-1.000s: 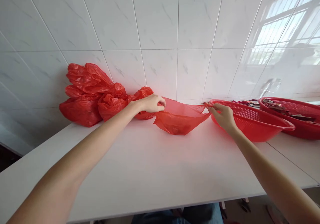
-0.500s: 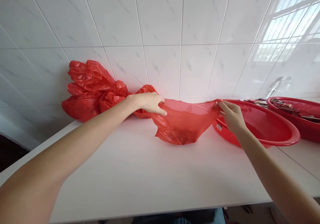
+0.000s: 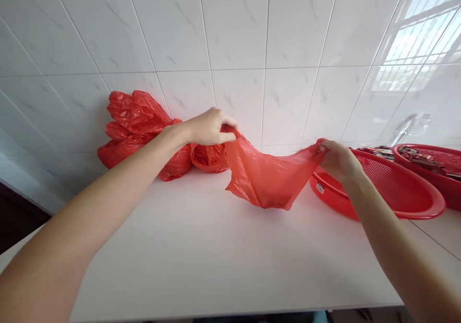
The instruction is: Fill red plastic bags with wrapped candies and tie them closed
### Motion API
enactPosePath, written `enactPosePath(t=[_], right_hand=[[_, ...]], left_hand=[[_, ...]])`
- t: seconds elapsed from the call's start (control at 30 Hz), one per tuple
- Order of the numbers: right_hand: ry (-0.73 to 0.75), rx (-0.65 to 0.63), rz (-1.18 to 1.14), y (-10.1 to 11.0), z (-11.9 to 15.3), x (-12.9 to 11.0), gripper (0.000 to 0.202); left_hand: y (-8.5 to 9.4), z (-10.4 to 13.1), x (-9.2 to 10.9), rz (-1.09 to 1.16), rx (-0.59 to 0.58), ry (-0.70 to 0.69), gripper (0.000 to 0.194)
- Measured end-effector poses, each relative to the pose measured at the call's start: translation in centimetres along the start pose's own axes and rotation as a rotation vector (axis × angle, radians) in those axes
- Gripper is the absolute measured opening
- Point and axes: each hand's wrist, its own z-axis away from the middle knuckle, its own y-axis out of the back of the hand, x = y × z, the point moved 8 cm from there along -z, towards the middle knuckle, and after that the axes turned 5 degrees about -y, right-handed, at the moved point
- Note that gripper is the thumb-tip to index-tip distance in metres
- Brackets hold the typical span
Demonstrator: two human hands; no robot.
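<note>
A thin red plastic bag (image 3: 268, 179) hangs stretched between my two hands, its lower part sagging over the white table. My left hand (image 3: 212, 127) pinches the bag's upper left edge between thumb and fingers. At the opposite upper corner, my right hand (image 3: 338, 159) is closed on the gathered rim. Something darker shows faintly through the bottom of the bag, but I cannot make out what. Behind my left forearm sit bunched red plastic bags (image 3: 135, 114), partly hidden by the arm. Another crumpled red bag (image 3: 209, 158) lies just below my left hand.
A red perforated plastic basket (image 3: 399, 183) stands right of the bag, partly behind my right arm. Farther right, a second red basket (image 3: 439, 179) holds small packets (image 3: 419, 158). A clear bottle (image 3: 422, 123) leans near the tiled wall (image 3: 237, 34). The white table (image 3: 223, 260) runs along it.
My left hand has risen and closed on the bag's left edge, lifting that side. My right hand still grips the other corner. The view has shifted slightly.
</note>
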Motion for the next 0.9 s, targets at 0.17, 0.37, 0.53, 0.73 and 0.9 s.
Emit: enactPosePath(t=[0.17,0.37,0.53,0.73,0.9], right_hand=[[0.003,-0.031,-0.003,-1.4,0.1,-1.0,0.024],[0.091,-0.023,0.147,-1.3,-0.1,-2.0,0.022],[0.195,-0.117,0.15,-2.4,0.3,-3.4,0.009],[0.217,-0.171,0.162,-4.6,1.0,-3.8,0.033],[0.265,-0.132,0.205,-4.3,1.0,-3.1,0.041]], left_hand=[[-1.8,0.3,-1.2,-0.04,-0.191,-0.04,0.018],[-0.4,0.2,-1.0,-0.173,0.044,-0.163,0.018],[0.4,-0.1,-1.4,0.051,0.171,-0.072,0.017],[-1.6,0.1,-3.0,0.393,0.125,0.037,0.024],[-2.9,0.4,-4.2,0.532,0.174,0.095,0.025]])
